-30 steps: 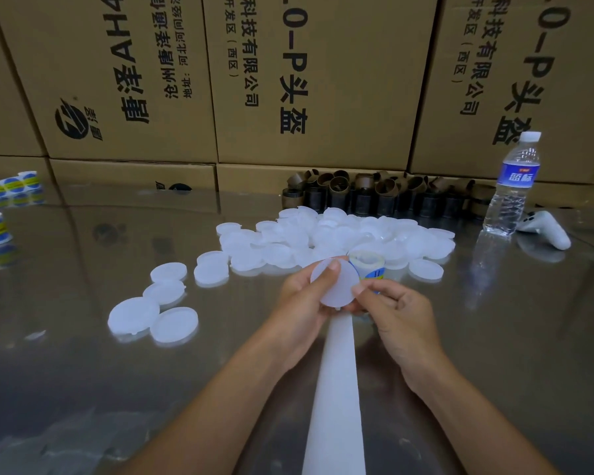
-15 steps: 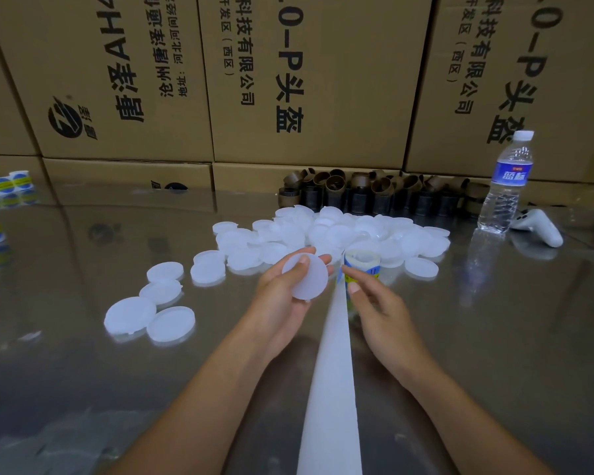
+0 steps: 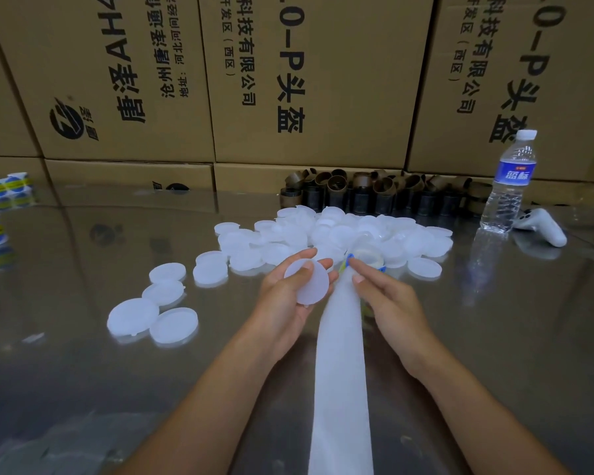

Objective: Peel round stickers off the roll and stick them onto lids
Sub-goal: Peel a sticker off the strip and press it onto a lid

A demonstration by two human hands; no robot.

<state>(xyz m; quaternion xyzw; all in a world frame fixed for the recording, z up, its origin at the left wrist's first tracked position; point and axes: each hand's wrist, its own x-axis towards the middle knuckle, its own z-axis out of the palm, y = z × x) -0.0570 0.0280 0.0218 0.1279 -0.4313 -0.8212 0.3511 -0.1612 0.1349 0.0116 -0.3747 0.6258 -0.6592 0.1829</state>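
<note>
Head view: hands work over a glossy desk (image 3: 83, 389).
Left hand (image 3: 282, 299): curled round one white lid (image 3: 306, 282) — above the desk's middle.
Right hand (image 3: 388, 303): pinches a blue sticker (image 3: 349, 258) at the roll (image 3: 369, 254).
Backing strip (image 3: 340, 371): roll to near edge.
Loose lids (image 3: 340, 231): heaped toward the far edge.

Dim, warm indoor light, glossy table (image 3: 83, 389) mirroring boxes (image 3: 323, 80), wide-angle bending at edges, sticker roll (image 3: 367, 255) perhaps motion-blurred
</note>
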